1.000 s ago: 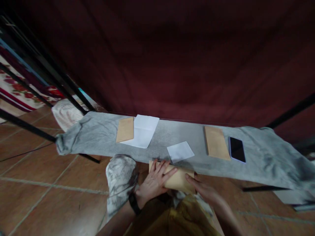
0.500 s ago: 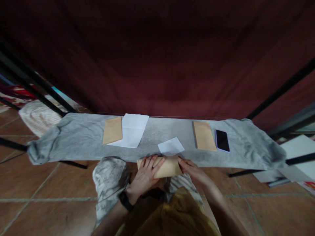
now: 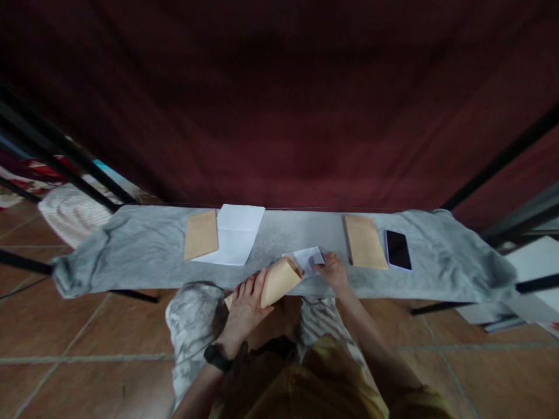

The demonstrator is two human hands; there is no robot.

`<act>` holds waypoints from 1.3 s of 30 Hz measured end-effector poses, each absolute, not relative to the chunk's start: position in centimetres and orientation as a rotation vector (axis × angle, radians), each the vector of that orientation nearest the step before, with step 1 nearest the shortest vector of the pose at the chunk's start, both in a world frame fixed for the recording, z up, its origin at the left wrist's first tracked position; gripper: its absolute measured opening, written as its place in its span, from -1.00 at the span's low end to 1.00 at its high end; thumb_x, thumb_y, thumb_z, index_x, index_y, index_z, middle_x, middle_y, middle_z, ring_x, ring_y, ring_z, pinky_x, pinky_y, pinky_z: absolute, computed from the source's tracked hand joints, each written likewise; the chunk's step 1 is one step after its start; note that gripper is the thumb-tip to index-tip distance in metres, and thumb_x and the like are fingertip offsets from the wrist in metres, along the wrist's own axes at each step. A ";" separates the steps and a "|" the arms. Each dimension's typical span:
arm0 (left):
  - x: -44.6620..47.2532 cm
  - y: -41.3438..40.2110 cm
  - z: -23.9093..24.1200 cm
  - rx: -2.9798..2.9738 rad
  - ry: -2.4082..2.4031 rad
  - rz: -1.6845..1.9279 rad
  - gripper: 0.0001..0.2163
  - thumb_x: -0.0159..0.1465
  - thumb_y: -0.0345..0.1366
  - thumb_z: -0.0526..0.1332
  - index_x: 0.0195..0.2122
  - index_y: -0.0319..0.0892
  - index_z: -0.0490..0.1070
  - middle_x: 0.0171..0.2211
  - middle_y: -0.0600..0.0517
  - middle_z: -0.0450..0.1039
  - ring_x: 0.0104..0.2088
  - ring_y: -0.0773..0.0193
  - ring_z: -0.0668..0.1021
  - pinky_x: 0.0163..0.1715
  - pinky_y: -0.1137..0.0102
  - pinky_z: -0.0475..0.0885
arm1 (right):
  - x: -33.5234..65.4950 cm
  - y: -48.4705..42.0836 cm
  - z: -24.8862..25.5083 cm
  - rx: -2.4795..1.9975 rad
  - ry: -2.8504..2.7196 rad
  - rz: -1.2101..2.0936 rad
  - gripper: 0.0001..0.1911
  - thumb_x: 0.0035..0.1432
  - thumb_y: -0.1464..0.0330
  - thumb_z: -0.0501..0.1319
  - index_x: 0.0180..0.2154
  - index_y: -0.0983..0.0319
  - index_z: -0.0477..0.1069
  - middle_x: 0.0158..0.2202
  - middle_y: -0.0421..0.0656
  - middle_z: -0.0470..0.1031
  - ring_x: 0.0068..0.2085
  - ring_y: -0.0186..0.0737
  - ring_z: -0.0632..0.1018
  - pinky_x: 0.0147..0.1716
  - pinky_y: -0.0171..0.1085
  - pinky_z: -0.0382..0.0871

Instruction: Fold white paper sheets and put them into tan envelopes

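Observation:
A brown paper envelope point(image 3: 282, 280) is tilted above my lap, its mouth bulged apart at the upper right end. My left hand point(image 3: 248, 299) wraps around its lower left part. Beside that mouth lies a small folded white paper point(image 3: 308, 259) at the front of the cloth-covered bench. My right hand point(image 3: 332, 270) has its fingers closed at the right edge of this paper; the fingertips are partly hidden. The envelope covers the paper's lower left side.
On the bench's grey cloth point(image 3: 301, 227), another brown envelope point(image 3: 201, 234) overlaps a larger white sheet point(image 3: 239, 233) at left. To the right lie a third brown envelope point(image 3: 365, 241) and a phone point(image 3: 397, 249). A dark red curtain point(image 3: 279, 128) hangs behind.
My right hand has left the envelope and moved up to the small white paper. My left hand has tilted the envelope, and its mouth now gapes toward the paper.

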State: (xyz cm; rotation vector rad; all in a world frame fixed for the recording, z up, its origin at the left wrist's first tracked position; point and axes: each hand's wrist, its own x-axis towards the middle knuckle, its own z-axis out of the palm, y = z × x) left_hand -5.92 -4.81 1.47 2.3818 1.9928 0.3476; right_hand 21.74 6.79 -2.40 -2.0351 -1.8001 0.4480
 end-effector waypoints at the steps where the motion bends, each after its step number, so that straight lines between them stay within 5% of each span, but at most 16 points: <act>1: -6.0 -4.9 1.2 2.368 2.000 0.350 -0.02 0.12 -0.20 0.37 0.43 -0.07 -0.27 0.16 -0.15 0.31 0.13 -0.05 0.40 0.12 0.12 0.28 | 21.9 6.9 -2.5 -2.018 -1.803 0.462 -0.68 0.08 0.30 0.30 -0.12 0.26 0.40 -0.12 0.06 0.54 -0.04 -0.01 0.54 -0.06 -0.21 0.36; 7: -6.1 -4.9 0.3 2.328 2.028 0.340 0.00 0.10 -0.19 0.38 0.43 -0.05 -0.27 0.15 -0.13 0.31 0.10 -0.06 0.42 0.09 0.12 0.30 | 23.3 6.8 -2.2 -1.912 -1.741 0.535 -0.95 0.12 0.34 0.23 -0.36 0.19 0.39 -0.32 -0.09 0.55 -0.20 -0.13 0.57 -0.19 -0.29 0.39; 13: -6.2 -5.0 0.5 2.322 2.023 0.362 -0.03 0.10 -0.22 0.35 0.42 -0.06 -0.26 0.14 -0.14 0.30 0.12 -0.07 0.41 0.09 0.12 0.30 | 24.8 5.8 -0.7 -1.572 -1.284 0.768 -0.68 0.21 0.05 0.10 -0.24 0.17 0.31 -0.38 -0.21 0.44 -0.41 -0.22 0.49 -0.45 -0.25 0.50; 22: -6.1 -5.1 0.6 2.286 1.997 0.397 -0.01 0.09 -0.22 0.35 0.42 -0.05 -0.29 0.17 -0.15 0.27 0.15 -0.09 0.38 0.10 0.08 0.29 | 24.4 3.4 0.7 -1.304 -1.121 1.075 -0.51 0.01 -0.12 0.26 -0.32 0.17 0.33 -0.36 -0.21 0.44 -0.33 -0.21 0.49 -0.39 -0.22 0.55; 30: -6.5 -5.2 -0.5 2.277 1.916 0.402 0.03 0.06 -0.25 0.36 0.42 -0.04 -0.34 0.23 -0.15 0.20 0.25 -0.08 0.27 0.23 0.03 0.14 | 26.4 3.1 0.8 -1.494 -1.553 0.921 -0.73 0.15 0.10 0.13 -0.32 0.15 0.41 -0.53 -0.26 0.41 -0.55 -0.25 0.44 -0.49 -0.28 0.33; 39: -5.3 -4.9 0.1 2.310 1.846 0.461 0.00 0.05 -0.29 0.34 0.42 -0.08 -0.27 0.23 -0.17 0.22 0.26 -0.07 0.27 0.26 -0.03 0.08 | 24.4 3.0 0.2 -1.485 -1.615 1.011 -0.75 0.09 0.18 0.13 -0.51 0.17 0.34 -0.64 -0.31 0.30 -0.57 -0.31 0.36 -0.55 -0.35 0.21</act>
